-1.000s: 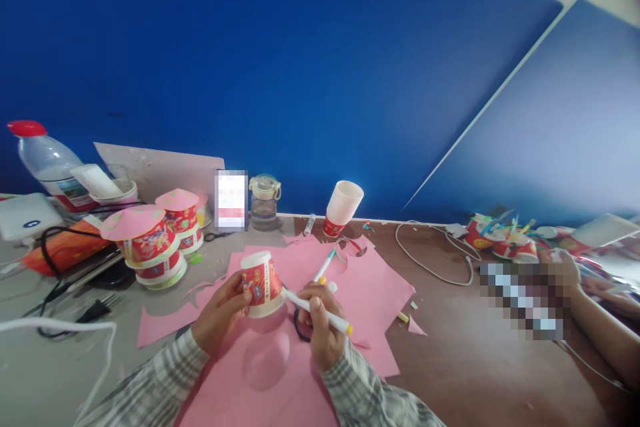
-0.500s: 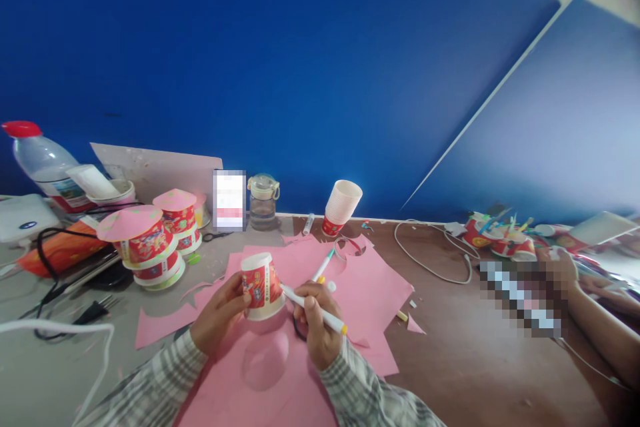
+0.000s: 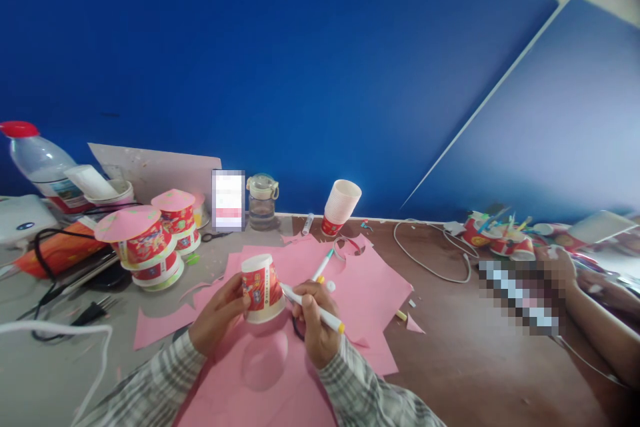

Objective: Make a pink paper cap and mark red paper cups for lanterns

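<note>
My left hand (image 3: 220,312) grips a red-and-white paper cup (image 3: 262,288) by its side, the cup upside down and slightly tilted above pink paper (image 3: 280,380). In my right hand (image 3: 316,323) is a white marker (image 3: 326,318) with a yellow end, its tip at the cup's right side. Whether the tip touches the cup I cannot tell. Beyond my right hand another marker (image 3: 324,263) with a teal tip lies on the paper. Something dark, partly hidden, lies between my hands.
Cup models with pink cone roofs (image 3: 134,223) stand at left, near a red-capped bottle (image 3: 43,163) and black plug (image 3: 95,312). Behind are scissors (image 3: 215,236), a lidded jar (image 3: 263,203) and stacked paper cups (image 3: 342,203). At right, another person's hand (image 3: 557,270) is near a blurred-out device (image 3: 520,297).
The cup has turned slightly in my left hand, and my right hand with the marker has shifted a little left. The whole view has drifted slightly.
</note>
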Demonstrator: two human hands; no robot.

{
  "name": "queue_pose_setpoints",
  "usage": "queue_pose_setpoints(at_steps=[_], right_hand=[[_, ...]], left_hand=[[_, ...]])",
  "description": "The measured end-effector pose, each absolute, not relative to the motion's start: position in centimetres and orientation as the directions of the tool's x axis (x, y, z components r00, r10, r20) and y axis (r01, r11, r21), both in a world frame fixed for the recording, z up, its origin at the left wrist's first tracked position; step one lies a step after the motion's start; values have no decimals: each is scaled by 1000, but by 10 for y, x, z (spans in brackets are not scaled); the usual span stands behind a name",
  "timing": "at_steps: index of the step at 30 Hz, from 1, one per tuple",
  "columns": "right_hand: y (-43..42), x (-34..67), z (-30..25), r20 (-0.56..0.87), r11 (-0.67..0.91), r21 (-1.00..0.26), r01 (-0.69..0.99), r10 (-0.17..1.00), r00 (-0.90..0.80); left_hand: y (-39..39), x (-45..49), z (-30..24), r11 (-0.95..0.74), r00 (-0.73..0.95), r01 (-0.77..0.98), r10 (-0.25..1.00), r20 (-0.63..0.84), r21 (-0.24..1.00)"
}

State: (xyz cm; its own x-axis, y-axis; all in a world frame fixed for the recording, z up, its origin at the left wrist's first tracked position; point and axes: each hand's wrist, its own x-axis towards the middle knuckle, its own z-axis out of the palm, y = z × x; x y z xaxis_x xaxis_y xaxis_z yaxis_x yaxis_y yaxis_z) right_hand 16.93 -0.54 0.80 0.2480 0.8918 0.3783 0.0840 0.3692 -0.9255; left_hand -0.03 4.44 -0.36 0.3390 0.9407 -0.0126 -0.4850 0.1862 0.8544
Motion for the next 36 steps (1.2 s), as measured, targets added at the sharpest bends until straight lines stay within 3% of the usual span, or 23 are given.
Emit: queue_pose_setpoints(at_steps=[36], right_hand=[[-7, 173, 11, 404, 372, -911, 176, 890, 212]], left_hand=[[44, 0, -2, 173, 369, -468, 929, 13, 867]])
